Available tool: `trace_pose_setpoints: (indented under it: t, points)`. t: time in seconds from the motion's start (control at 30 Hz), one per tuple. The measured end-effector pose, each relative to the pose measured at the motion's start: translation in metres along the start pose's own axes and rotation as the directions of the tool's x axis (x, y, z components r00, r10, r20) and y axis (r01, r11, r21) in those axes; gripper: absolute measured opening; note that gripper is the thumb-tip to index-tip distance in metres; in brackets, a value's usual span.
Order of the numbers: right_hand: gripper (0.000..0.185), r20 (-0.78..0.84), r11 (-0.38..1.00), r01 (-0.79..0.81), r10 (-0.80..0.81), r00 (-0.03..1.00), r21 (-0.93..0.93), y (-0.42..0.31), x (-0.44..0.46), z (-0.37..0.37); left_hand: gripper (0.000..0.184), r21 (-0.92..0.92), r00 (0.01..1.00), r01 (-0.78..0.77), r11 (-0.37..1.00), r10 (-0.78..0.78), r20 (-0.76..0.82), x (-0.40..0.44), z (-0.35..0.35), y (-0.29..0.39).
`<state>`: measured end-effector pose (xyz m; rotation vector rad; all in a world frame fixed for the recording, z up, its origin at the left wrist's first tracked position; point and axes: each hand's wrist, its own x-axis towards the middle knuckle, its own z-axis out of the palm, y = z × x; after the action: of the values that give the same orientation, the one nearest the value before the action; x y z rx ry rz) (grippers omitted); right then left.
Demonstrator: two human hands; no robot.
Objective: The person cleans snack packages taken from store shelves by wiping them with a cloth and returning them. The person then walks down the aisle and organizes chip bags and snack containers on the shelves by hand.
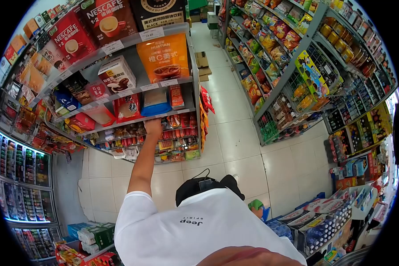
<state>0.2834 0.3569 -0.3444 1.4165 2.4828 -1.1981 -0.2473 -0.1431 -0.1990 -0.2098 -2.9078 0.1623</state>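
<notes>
My left arm stretches forward to the shelf unit, and my left hand (153, 127) is at the front edge of a shelf, just below a blue-and-clear bag (156, 103). Its fingers are not plain to see, so whether it grips anything cannot be told. Left of the bag stands a red packet (127, 107), and to its right a small orange-red box (176, 96). Low by my side, my right hand (257, 212) is closed around a green and blue item (264, 212), partly hidden by my white shirt; its kind is unclear.
Coffee boxes (108, 20) and an orange pouch (163, 57) fill the upper shelves. Across the tiled aisle (235, 137) stands a rack of snack bags (270, 42). Packed bottles (326, 228) are stacked at lower right, drink fridges (22, 177) at far left, flattened cardboard (202, 62) ahead.
</notes>
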Motion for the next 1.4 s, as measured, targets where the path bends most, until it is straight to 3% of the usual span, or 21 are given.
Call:
trace_pose_setpoints:
  t: [0.13,0.17,0.2,0.3,0.4,0.5,0.6,0.8,0.9,0.93,1.0,1.03,1.1,1.2,1.3,1.33,1.37,1.4]
  points:
    - [0.042,0.011,0.984,-0.136,0.138,0.990,-0.118,0.002,-0.006,-0.003,0.051,0.017,0.995,0.009,1.000,-0.011,0.104,0.005,-0.003,0.003]
    - [0.043,0.004,0.979,-0.154,0.156,0.988,-0.136,0.006,-0.006,0.000,0.053,0.007,0.998,0.013,1.000,-0.013,0.066,0.005,-0.003,0.003]
    - [0.045,0.001,0.996,-0.084,0.084,0.996,0.017,0.031,0.003,0.012,0.055,-0.001,0.999,0.015,1.000,-0.015,0.030,0.004,0.001,0.003]
    - [0.045,-0.102,0.994,-0.079,0.071,0.992,-0.075,0.022,0.006,0.019,0.058,0.007,1.000,-0.014,1.000,0.014,-0.027,0.005,0.012,0.000]
    - [0.044,-0.112,0.998,0.027,-0.020,0.993,0.062,0.018,0.017,0.023,0.057,0.013,1.000,-0.025,1.000,0.025,-0.002,0.005,0.011,0.000]
    - [0.042,-0.129,0.995,0.061,-0.051,0.990,0.076,0.011,0.027,0.023,0.056,0.049,0.999,-0.046,0.998,0.048,-0.025,0.003,0.005,0.002]
    - [0.040,-0.109,0.992,0.072,-0.061,0.992,0.106,0.003,0.033,0.019,0.052,-0.004,0.999,-0.033,0.999,0.033,0.022,0.000,-0.008,0.005]
    - [0.039,-0.107,0.998,0.039,-0.034,0.994,0.048,-0.006,0.020,0.012,0.031,-0.114,0.994,-0.071,0.991,0.062,-0.088,-0.012,-0.031,0.001]
    - [0.040,-0.081,0.996,0.085,-0.083,0.993,0.011,0.006,0.021,0.014,0.023,-0.234,0.993,0.118,0.965,-0.115,0.027,-0.020,-0.039,0.002]
    - [0.040,-0.087,0.997,0.072,-0.071,0.994,0.011,0.009,0.020,0.015,0.021,-0.323,0.990,0.109,0.940,-0.132,-0.051,-0.023,-0.028,-0.002]
    - [0.040,-0.101,0.999,0.048,-0.047,0.994,0.014,0.013,0.021,0.017,0.018,-0.489,0.962,0.064,0.870,-0.184,-0.202,-0.028,-0.007,-0.008]
    - [0.040,-0.093,1.000,0.021,-0.022,0.995,-0.012,0.015,0.021,0.017,0.018,-0.646,0.947,0.069,0.760,-0.254,-0.198,-0.032,0.004,-0.009]
    - [0.041,-0.081,0.997,-0.030,0.025,0.996,-0.064,0.016,0.026,0.017,0.018,-0.886,0.908,0.047,0.462,-0.389,-0.154,-0.037,0.011,-0.002]
    - [0.039,-0.031,0.997,0.044,-0.042,0.999,0.065,0.013,0.030,0.011,0.020,-0.999,0.876,-0.003,0.038,-0.482,-0.021,-0.051,0.014,0.006]
    - [0.040,-0.011,0.997,0.048,-0.047,0.999,0.064,0.012,0.039,0.012,0.023,-0.987,0.854,-0.018,-0.159,-0.516,0.068,-0.073,0.005,0.014]
    - [0.041,-0.038,0.997,0.069,-0.067,0.997,0.047,0.013,0.043,0.014,0.025,-0.983,0.854,-0.083,-0.167,-0.521,0.017,-0.080,0.012,0.014]
    - [0.044,-0.038,0.989,0.147,-0.145,0.989,0.035,0.016,0.047,0.015,0.025,-0.989,0.860,-0.038,-0.145,-0.509,0.041,-0.086,0.021,0.012]
    - [0.045,-0.080,0.992,0.114,-0.118,0.990,-0.046,0.025,0.058,0.020,0.026,-0.992,0.859,0.023,-0.121,-0.505,0.081,-0.096,0.026,0.009]
